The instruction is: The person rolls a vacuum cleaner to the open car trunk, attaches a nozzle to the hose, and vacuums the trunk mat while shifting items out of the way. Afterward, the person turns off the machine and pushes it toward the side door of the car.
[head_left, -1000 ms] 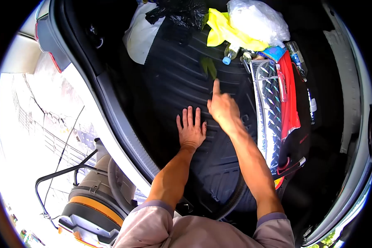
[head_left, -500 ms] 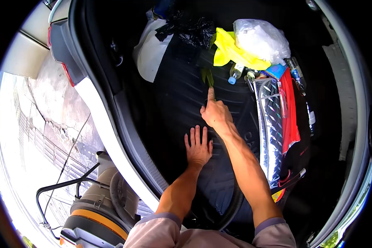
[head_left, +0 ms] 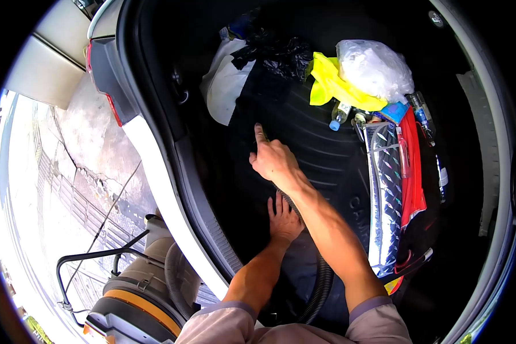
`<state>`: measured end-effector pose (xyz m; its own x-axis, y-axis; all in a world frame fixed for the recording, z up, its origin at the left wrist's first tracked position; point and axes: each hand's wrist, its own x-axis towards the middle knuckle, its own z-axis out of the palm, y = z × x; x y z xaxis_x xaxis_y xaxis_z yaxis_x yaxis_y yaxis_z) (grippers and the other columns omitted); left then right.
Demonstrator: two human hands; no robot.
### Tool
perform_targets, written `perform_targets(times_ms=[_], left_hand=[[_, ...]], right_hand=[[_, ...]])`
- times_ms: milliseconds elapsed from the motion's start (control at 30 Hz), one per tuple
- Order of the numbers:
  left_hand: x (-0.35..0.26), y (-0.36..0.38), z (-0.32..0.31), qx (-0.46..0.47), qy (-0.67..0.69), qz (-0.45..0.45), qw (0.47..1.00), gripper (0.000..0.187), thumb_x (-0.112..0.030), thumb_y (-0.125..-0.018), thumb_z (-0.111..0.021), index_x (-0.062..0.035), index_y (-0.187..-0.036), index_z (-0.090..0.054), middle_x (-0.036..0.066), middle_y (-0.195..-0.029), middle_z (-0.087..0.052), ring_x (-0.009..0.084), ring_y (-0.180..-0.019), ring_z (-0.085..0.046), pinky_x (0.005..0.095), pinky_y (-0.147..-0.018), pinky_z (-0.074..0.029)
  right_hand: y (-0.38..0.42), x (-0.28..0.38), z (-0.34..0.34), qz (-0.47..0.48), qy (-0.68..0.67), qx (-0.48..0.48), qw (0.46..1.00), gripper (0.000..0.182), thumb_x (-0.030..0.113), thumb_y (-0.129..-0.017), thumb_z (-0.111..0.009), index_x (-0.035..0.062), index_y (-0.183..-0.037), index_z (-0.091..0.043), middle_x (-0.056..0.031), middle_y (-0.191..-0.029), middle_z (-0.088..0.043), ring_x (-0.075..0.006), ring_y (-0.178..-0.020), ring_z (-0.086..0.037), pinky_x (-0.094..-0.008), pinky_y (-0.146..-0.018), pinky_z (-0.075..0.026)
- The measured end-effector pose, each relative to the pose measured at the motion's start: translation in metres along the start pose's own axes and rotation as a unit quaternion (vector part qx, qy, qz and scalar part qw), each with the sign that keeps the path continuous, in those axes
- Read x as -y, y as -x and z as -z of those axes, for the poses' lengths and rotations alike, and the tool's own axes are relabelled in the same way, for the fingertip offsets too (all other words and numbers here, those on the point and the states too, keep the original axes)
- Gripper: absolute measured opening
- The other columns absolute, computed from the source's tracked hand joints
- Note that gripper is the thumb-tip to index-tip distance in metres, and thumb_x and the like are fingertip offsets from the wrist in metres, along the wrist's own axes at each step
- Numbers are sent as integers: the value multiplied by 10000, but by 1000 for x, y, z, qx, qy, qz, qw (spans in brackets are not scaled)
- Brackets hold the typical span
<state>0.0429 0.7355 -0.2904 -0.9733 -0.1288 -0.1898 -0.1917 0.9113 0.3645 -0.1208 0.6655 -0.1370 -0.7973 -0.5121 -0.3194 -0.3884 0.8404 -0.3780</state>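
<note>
- Head view: the ribbed hose [head_left: 322, 281] comes up left of the silver panel [head_left: 382, 200], over the dark ridged mat [head_left: 309, 135], and passes under the right forearm towards the right hand.
- To handle it well, I'd say, the hose end should lie low on the mat and follow its ridges, the wrist loose, with enough slack that the bend beside the other hand doesn't snag.
- I'd also mind the clear-plastic bundle [head_left: 375, 69] and yellow cloth [head_left: 332, 86], both beyond the panel's far end; loose, light stuff like that could get caught up.
- The right hand [head_left: 277, 160] is well left of the panel, back upwards, index finger stretched forward, the others curled. Its grip is narrow, seemingly wrapped round the hose's upper end, though the hand hides just how.
- The right arm reaches from beside the panel's near end, slanting forward and away from it, nearly straight.
- The left hand [head_left: 285, 221] is nearer the panel than the right fingertip, palm down on the mat, fingers spread; its grip is wide and holds nothing I can see. The elbow is bent a little, as if bearing weight.
</note>
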Motion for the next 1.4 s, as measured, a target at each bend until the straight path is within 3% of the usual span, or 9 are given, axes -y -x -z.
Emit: perform_targets(times_ms=[267,300,467,633,700,800,900,1033,1400], left_hand=[[2,-1,8,-22,350,-5,937,783,-548,-971,-439,-165,-1610,-198,123,-1652,-230,316,-1518,-218,618,-1197,-125],[-4,-1,6,81,-50,-14,995,796,-557,-966,-434,-153,-1610,-200,145,-1650,-230,357,-1520,-194,605,-1210,-86],[-11,-2,30,87,16,11,996,723,-514,-980,-443,-110,-1563,-303,151,-1630,-269,303,-1536,-151,553,-1229,-100],[-16,2,6,-48,652,66,754,608,-445,-1033,-355,-123,-1548,-352,167,-1626,-280,344,-1505,-244,545,-1192,-220],[-15,-1,25,-118,19,-6,993,587,-413,-1014,-429,-114,-1518,-418,217,-1527,-430,405,-1439,-359,575,-1200,-214],[-8,2,-11,-126,273,-16,953,644,-477,-1009,-408,-108,-1536,-374,197,-1584,-348,384,-1489,-263,592,-1208,-149],[-12,-1,6,-12,-20,6,1000,686,-495,-1004,-432,-109,-1562,-330,186,-1614,-290,385,-1506,-212,621,-1201,-107],[-14,-4,4,-102,-8,-4,995,636,-470,-1003,-438,-162,-1555,-368,170,-1604,-330,360,-1494,-273,598,-1197,-178],[-12,-1,6,-92,18,1,996,637,-464,-1002,-443,-161,-1557,-366,177,-1610,-316,364,-1494,-269,604,-1197,-174]], right_hand=[[119,-37,-21,-49,95,35,994,742,278,-928,-632,109,-1573,-307,-283,-1038,-703,-438,-940,-714,-510,-788,-612],[129,-44,-15,-76,63,72,993,726,286,-935,-623,109,-1568,-316,-280,-1009,-710,-439,-883,-726,-502,-742,-621],[58,-34,-2,-82,-16,19,996,711,281,-935,-610,59,-1549,-329,-277,-805,-698,-424,-765,-718,-480,-708,-605],[72,7,-22,-59,-15,109,992,709,235,-934,-586,28,-1556,-315,-310,-971,-694,-435,-912,-703,-564,-898,-538],[118,33,-9,-86,27,168,982,701,283,-929,-587,148,-1572,-341,-374,-1230,-608,-509,-1224,-568,-703,-1107,-309],[111,-33,-32,-44,-79,97,991,753,368,-866,-644,274,-1559,-368,-349,-1277,-600,-499,-1258,-546,-579,-1128,-371],[107,-91,47,-110,-93,107,984,699,370,-842,-653,122,-1476,-494,-247,-1190,-684,-406,-1131,-647,-452,-1013,-498],[121,-134,39,-351,-32,-22,936,730,371,-947,-564,137,-1582,-290,-328,-1226,-634,-470,-1161,-607,-497,-1037,-465],[65,-100,10,-310,-22,12,950,804,276,-975,-530,-126,-1538,-122,-335,-1099,-677,-452,-1057,-676,-481,-928,-566]])
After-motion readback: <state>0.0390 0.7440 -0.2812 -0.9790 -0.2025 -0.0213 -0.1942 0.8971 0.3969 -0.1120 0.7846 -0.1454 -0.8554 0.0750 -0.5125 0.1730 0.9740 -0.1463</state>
